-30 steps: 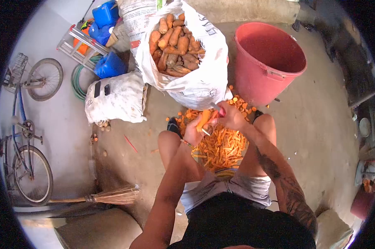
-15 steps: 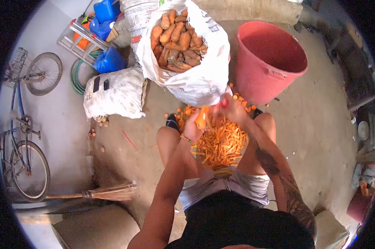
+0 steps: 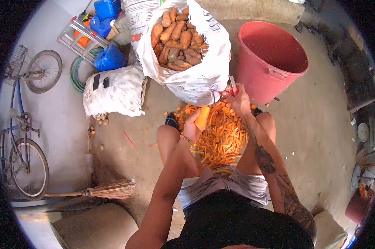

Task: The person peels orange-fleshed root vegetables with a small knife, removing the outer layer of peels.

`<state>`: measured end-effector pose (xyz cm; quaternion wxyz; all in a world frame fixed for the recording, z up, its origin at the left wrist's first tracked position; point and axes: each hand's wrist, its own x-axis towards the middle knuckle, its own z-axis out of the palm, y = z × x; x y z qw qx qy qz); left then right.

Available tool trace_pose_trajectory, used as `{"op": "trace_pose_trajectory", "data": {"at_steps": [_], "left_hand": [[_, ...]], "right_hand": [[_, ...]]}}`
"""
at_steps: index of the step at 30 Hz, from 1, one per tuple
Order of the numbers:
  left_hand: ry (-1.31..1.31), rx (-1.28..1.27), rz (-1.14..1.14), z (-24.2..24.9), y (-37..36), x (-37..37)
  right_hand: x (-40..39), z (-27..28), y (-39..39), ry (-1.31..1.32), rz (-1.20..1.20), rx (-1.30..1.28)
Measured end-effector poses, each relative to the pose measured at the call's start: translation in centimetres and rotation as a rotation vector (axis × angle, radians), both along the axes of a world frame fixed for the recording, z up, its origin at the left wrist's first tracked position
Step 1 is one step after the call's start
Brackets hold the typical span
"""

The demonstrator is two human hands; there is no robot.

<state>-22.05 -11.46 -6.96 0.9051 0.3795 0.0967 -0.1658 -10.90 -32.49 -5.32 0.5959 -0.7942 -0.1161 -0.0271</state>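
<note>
My left hand [image 3: 192,128] is closed around a peeled carrot [image 3: 202,118], its bright orange end pointing up and away from me. To its right, my right hand [image 3: 240,103] grips a red peeler [image 3: 234,91], with a pale narrow part sticking upward. Peeler and carrot are apart. Below both hands, between my legs, lies a heap of orange carrot peelings [image 3: 221,143], with small cut carrot ends around its far edge. Just beyond the hands stands an open white sack [image 3: 191,89] filled with unpeeled carrots [image 3: 177,35].
A large red bucket [image 3: 260,79] stands right of the sack. Left of it are a filled white sack [image 3: 114,93], a blue container [image 3: 109,58] and a ladder [image 3: 81,39]. A bicycle [image 3: 26,120] leans at the far left, near a straw broom [image 3: 110,191].
My right hand has drawn away from the carrot, slightly to the right and nearer me, with the peeler now clear of it. My left hand still holds the carrot, turned slightly.
</note>
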Motion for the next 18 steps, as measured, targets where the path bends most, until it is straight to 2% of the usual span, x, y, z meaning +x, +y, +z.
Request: {"op": "trace_pose_trajectory", "data": {"at_steps": [1, 4, 5, 7, 9, 10, 11, 12, 15, 16, 18], "left_hand": [[0.024, 0.000, 0.017, 0.4, 0.0, 0.0], [-0.002, 0.024, 0.098, 0.1, -0.8, 1.1], [0.010, 0.037, 0.119, 0.0, -1.1, 0.9], [0.001, 0.021, -0.011, -1.3, 0.9, 0.3], [-0.038, -0.056, -0.048, -1.2, 1.0, 0.5], [0.008, -0.086, 0.015, 0.8, 0.0, 0.1], [-0.022, -0.055, 0.011, 0.8, -0.3, 0.3], [-0.054, -0.026, 0.010, 0.5, -0.5, 0.8], [-0.027, -0.021, -0.039, -0.5, 0.5, 0.3], [-0.026, -0.071, -0.073, 0.0, 1.0, 0.2], [-0.031, -0.123, -0.084, -1.1, 1.2, 0.7]], "right_hand": [[0.2, -0.1, 0.2, -0.045, 0.105, 0.163], [-4.6, 2.7, 0.2, -0.295, 0.304, -0.428], [-3.6, 1.5, 0.2, -0.194, 0.242, -0.228], [-0.8, -0.6, 0.4, 0.023, 0.106, 0.164], [-0.5, 0.9, -0.8, 0.059, -0.004, -0.108], [-1.9, 2.6, -0.9, 0.032, 0.142, -0.153], [-3.1, 3.6, -0.6, -0.002, 0.289, -0.197], [-4.1, 4.0, 0.2, -0.051, 0.355, -0.446], [-3.4, 4.9, -0.1, 0.103, 0.157, -0.319], [-0.8, 1.2, -0.1, 0.106, -0.010, -0.121], [0.0, -3.6, -0.5, -0.016, 0.194, 0.199]]}}
